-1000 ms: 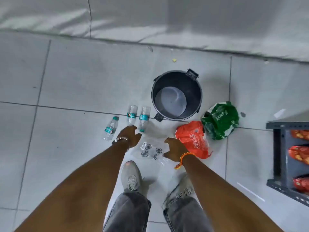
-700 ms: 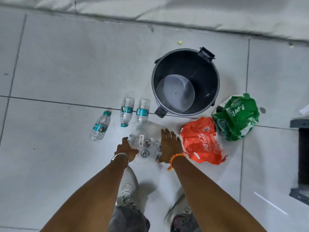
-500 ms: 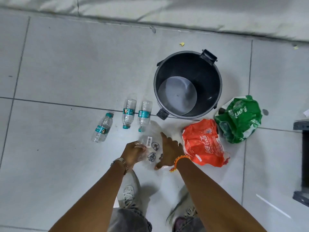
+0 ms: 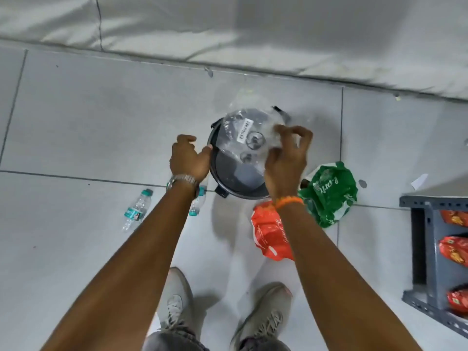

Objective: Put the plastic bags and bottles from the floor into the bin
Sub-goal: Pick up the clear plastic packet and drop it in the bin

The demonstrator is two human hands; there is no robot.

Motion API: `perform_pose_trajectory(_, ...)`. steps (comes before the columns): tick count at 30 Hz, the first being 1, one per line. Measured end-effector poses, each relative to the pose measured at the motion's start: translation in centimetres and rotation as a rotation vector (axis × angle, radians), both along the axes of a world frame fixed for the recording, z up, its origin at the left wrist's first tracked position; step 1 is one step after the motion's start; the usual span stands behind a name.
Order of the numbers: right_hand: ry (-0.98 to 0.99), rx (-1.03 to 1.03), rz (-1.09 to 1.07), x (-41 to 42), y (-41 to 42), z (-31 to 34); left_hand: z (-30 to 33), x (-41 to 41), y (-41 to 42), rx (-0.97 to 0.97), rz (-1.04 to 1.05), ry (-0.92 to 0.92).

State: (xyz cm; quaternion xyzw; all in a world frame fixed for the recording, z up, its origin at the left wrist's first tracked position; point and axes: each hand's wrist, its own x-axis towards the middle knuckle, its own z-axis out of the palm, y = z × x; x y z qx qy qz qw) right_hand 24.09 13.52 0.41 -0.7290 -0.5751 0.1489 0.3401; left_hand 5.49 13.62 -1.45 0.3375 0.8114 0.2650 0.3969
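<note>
A clear plastic bag (image 4: 245, 133) with a white barcode label and printed symbols hangs over the mouth of the dark round bin (image 4: 235, 192). My right hand (image 4: 286, 160) pinches its right side. Beside the bin's left rim is my left hand (image 4: 188, 158), fingers loosely apart, thumb at the bag's edge. A small water bottle (image 4: 136, 209) with a teal cap lies on the floor to the left. Another bottle (image 4: 196, 206) shows partly behind my left wrist. A red bag (image 4: 268, 234) and a green bag (image 4: 329, 193) lie right of the bin.
A grey metal shelf (image 4: 428, 224) holding red packets stands at the right edge. A wall base (image 4: 228, 64) runs behind the bin. My shoes (image 4: 177, 307) stand on the tiled floor below the bin. A scrap of white paper (image 4: 419, 181) lies near the shelf.
The clear bag has been lifted off the floor and carried forward over the bin. Both hands rose with it, and my left hand has loosened from the bag.
</note>
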Motion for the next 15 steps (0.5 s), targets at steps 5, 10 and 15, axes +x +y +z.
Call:
perform_pose_trajectory(5,-0.286,-0.908,0.622,-1.4,2.0,-5.0,-3.3,2.3,2.8,-0.059,-0.239,0.216)
perform_pose_trajectory(10,-0.341,-0.433,0.391,1.2,1.5,-3.4,-4.5,3.9,2.1,-0.095,-0.158,0.256)
perform_pose_trajectory(15,0.037,0.078,-0.390,7.6,-4.0,-5.4,-5.0,4.4,2.0,0.006,0.015,0.249)
